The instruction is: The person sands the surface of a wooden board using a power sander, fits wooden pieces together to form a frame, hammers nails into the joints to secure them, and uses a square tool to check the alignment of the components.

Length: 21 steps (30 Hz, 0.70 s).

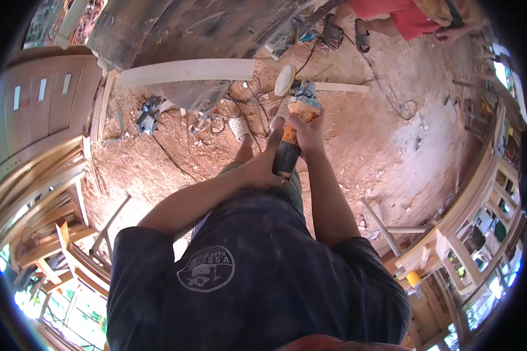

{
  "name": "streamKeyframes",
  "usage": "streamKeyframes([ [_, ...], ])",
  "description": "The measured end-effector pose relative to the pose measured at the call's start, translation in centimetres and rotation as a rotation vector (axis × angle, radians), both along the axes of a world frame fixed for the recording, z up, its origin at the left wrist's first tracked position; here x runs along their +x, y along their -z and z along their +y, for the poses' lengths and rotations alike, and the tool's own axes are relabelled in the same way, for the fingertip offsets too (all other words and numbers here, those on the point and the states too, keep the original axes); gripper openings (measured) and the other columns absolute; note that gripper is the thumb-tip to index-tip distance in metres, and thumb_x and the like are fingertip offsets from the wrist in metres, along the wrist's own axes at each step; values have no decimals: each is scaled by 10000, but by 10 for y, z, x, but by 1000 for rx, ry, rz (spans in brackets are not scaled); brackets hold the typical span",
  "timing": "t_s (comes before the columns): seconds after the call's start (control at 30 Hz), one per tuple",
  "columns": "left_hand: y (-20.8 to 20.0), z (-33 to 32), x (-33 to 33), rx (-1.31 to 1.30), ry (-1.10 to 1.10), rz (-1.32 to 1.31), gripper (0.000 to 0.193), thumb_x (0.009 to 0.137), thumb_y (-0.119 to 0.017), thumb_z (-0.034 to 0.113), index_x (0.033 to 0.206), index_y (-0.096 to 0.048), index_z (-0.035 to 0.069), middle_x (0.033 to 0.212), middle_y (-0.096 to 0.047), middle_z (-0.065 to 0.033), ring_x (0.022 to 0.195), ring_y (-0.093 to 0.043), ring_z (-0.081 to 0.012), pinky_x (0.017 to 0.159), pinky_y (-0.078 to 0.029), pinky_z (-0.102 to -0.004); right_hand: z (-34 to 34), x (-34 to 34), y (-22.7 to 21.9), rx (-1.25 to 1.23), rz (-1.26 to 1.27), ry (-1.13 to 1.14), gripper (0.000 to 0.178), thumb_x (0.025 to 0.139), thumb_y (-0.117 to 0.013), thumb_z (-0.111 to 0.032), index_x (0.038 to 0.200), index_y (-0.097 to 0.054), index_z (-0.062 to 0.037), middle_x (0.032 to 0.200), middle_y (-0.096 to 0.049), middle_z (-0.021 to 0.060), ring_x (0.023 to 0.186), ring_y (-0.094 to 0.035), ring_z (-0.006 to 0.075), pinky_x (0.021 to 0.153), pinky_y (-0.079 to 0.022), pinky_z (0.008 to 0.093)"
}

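Red material (334, 344) is showing over my dark shirt (275, 275). My left hand (265, 168) and right hand (310, 133) are both gripping an orange-and-black polisher (290, 134) before me, its pale round pad (285, 80) tilting above the dirt floor (363, 152). A yellow cup-like thing (413, 279) is sitting rightward, its inside hidden.

Dirt floor (363, 134): corded power tool (149, 117) toward left edge; slack cable (401, 109) right of centre. Co-worker (404, 14), red shorts, dark sandals (333, 36), at far edge. Panelled wooden door (52, 117) along left edge; wooden frame (449, 263) and small yellow item (413, 278) by near right corner.
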<state>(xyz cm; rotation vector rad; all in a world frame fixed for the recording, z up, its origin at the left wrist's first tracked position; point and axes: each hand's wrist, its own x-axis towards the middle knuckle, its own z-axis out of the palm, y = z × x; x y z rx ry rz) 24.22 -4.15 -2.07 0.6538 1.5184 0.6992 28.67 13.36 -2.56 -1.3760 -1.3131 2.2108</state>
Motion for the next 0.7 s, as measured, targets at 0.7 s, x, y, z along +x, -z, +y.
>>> streamKeyframes([
  [0.7,8,16,-235,338,-503,1235,146,947,-682,261,982,-745,135,919,-760,-123,894,-740,-336,816,-579,-465,-11,-30,-3,178,-198,-288,786,789,-765,-67,1440,-327,-14,1152,-617,153,981,-666,225,838,-577,360],
])
